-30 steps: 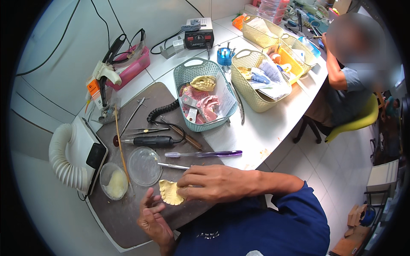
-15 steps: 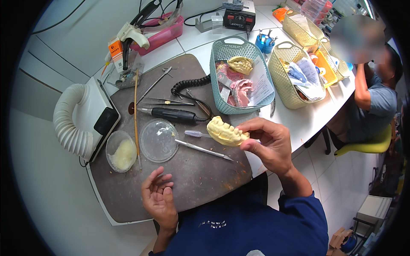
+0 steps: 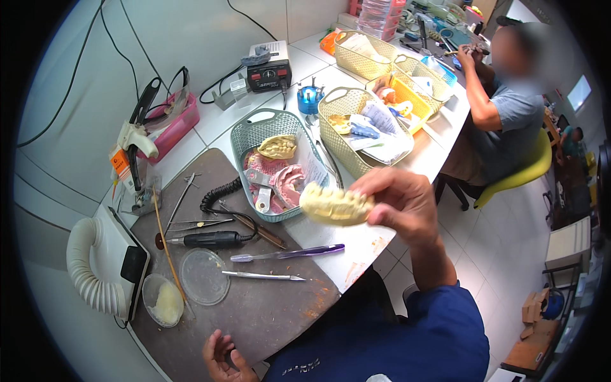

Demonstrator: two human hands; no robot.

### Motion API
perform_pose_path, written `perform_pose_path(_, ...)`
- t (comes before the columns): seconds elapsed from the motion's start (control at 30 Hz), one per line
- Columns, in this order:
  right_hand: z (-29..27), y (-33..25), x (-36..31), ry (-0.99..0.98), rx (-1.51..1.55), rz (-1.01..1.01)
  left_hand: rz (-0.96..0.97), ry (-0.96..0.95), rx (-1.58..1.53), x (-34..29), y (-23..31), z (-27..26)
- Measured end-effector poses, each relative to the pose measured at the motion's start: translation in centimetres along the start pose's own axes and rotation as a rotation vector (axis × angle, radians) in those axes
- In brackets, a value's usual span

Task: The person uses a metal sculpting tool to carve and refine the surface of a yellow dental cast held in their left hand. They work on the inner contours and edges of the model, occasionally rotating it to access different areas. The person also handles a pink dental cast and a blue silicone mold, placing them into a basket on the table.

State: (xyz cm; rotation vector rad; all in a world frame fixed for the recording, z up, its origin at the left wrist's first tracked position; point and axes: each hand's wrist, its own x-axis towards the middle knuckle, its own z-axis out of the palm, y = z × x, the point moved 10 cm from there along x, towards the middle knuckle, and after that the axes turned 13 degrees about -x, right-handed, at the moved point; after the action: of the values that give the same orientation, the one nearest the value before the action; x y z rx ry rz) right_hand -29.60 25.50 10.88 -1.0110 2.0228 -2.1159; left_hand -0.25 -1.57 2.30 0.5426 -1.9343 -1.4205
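A pale yellow dental cast (image 3: 336, 205) with a row of teeth is pinched by its right end in my right hand (image 3: 407, 207), raised in front of the baskets. My left hand (image 3: 226, 358) rests low over the near edge of the grey mat (image 3: 254, 321), fingers curled loosely apart and holding nothing. In the blue-green basket (image 3: 237, 146) lie another yellow cast (image 3: 278, 147), a pink impression in a metal tray (image 3: 280, 181) and a paper slip. Below it on the mat are a purple toothbrush (image 3: 289, 253) and a slim craft knife (image 3: 264, 275).
A black handpiece (image 3: 213, 239), a round clear lid (image 3: 204, 277), a bowl of yellowish material (image 3: 167, 302) and a thin wooden stick (image 3: 167, 239) lie left. A white hose (image 3: 83, 267) borders the mat. Beyond stand cream baskets (image 3: 359, 137), a blue bur holder (image 3: 310, 99) and a seated co-worker (image 3: 509, 114).
My view has swung toward the right, so the bench appears shifted left and lower. The cast stays in my right hand and looks turned slightly. My left hand stays apart from it.
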Motion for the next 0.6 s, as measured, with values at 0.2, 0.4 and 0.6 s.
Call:
perform_pose_path(0.2, -10.9, -4.3, 2.3, 0.394, -0.434, -0.104, -0.039, -0.058, 0.133, -0.7, -0.2, -1.0)
perform_pose_path(0.4, -11.0, -1.5, 6.8, 0.197, -0.709, 0.039, 0.156, 0.03, 0.165, -0.8, -0.1, -0.8)
perform_pose_path(0.6, -8.5, 0.9, 10.3, 0.058, -1.261, -0.111, 0.203, 0.106, 0.317, -0.5, 0.9, 0.3)
